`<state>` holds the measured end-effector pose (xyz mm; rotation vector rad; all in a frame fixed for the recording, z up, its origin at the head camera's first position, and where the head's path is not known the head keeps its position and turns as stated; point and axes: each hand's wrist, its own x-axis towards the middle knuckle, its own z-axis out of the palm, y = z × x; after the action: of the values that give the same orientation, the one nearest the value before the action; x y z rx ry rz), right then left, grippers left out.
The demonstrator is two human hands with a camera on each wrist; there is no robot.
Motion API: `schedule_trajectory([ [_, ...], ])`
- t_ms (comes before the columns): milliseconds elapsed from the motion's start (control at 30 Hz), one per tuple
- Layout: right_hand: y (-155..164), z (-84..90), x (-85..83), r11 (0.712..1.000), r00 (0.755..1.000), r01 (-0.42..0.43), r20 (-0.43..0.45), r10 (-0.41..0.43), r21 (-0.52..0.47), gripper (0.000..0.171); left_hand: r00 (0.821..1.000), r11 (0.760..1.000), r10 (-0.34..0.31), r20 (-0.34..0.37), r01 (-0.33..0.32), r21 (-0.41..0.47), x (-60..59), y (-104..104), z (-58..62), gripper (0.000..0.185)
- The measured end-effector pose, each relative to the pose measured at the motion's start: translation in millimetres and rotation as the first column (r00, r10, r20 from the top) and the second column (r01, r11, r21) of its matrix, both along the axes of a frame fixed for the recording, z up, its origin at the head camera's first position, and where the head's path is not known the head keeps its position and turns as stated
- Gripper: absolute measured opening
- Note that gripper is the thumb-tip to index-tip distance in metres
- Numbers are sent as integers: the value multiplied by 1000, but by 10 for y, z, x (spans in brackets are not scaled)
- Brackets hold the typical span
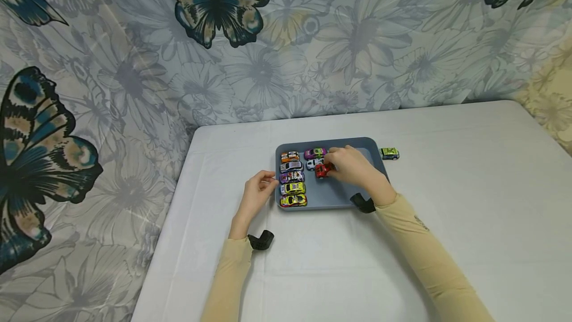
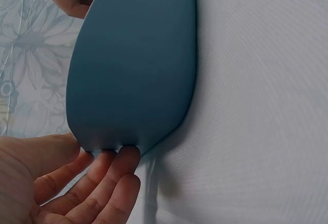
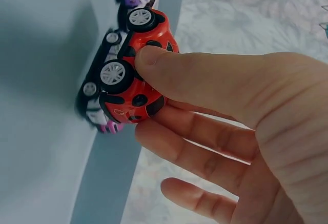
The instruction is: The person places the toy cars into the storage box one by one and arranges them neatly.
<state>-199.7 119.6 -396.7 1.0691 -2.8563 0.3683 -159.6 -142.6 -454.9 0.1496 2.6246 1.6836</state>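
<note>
My right hand [image 1: 350,165] pinches a red toy car [image 3: 146,70] with black spots between thumb and fingers. The red car is over the grey-blue tray [image 1: 330,198], close beside a white toy car [image 1: 315,164]; a purple-and-green toy car [image 1: 315,153] lies behind that one. At the tray's left end is my left hand [image 1: 256,193], its loosely bent fingertips touching the outer wall [image 2: 133,80] in the left wrist view. Along the tray's left side stand several toy cars in a column, from an orange one [image 1: 290,156] to a yellow one [image 1: 293,201] nearest me.
A green toy car [image 1: 390,153] stands on the white-covered table [image 1: 447,173], just outside the tray's right end. Behind the table hangs a floral cloth [image 1: 357,39] with large butterflies. Each wrist carries a black camera mount [image 1: 261,240].
</note>
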Motion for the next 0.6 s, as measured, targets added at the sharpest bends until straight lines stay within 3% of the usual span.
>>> schedule_trajectory([
  [600, -189, -81, -58, 998, 1000, 13, 20, -15, 66, 20, 1000, 1000, 3, -3, -3, 9, -15, -7, -28, 24],
])
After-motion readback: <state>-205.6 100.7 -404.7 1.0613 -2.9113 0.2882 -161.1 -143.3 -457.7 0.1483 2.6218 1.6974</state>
